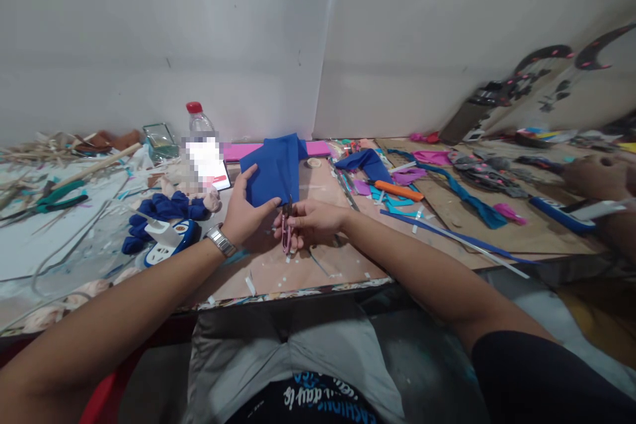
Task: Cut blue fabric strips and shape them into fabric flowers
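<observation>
A piece of blue fabric (272, 172) is held up at the middle of the table, pinched at its left and lower edge by my left hand (244, 209), which has a metal watch on the wrist. My right hand (318, 218) grips small scissors (287, 233) with pinkish handles. Their blades point up at the lower edge of the fabric, close to my left thumb. Whether the blades have the cloth between them, I cannot tell. Behind the fabric lies a flat pink strip (318, 148).
At left are a blue-and-white power strip (171, 242), blue fabric flowers (169, 207), a lit phone (209, 164), a bottle (199, 120) and green-handled pliers (59, 197). Rightward lie an orange cutter (398, 191), a teal ribbon (467, 195) and another person's hand (599, 175).
</observation>
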### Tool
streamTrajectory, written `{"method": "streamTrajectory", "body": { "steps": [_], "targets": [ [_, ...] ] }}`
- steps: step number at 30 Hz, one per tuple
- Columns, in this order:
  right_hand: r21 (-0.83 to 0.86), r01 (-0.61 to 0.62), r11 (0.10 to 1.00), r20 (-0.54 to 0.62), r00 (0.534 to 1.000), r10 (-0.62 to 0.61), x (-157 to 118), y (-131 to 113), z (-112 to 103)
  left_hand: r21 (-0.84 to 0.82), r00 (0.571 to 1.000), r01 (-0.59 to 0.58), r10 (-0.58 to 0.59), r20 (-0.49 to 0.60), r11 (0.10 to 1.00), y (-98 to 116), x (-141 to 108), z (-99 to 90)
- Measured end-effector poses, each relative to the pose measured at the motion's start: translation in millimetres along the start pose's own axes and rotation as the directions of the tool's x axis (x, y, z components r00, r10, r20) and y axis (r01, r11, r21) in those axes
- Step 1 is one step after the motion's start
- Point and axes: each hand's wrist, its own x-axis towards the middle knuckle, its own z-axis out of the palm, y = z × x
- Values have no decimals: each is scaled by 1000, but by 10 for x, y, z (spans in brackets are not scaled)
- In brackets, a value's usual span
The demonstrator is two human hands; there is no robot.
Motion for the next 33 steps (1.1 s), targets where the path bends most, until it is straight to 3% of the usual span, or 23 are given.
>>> {"method": "streamTrajectory", "body": {
  "steps": [7,33],
  "targets": [
    [-24,2,1000,-49,999,-3,2,-8,-9,-22,1000,18,-18,4,1000,-5,-7,7],
    [-52,3,999,-64,998,-7,-5,-30,31,-2,999,-42,42,-20,999,-33,-12,9]
  ]
}}
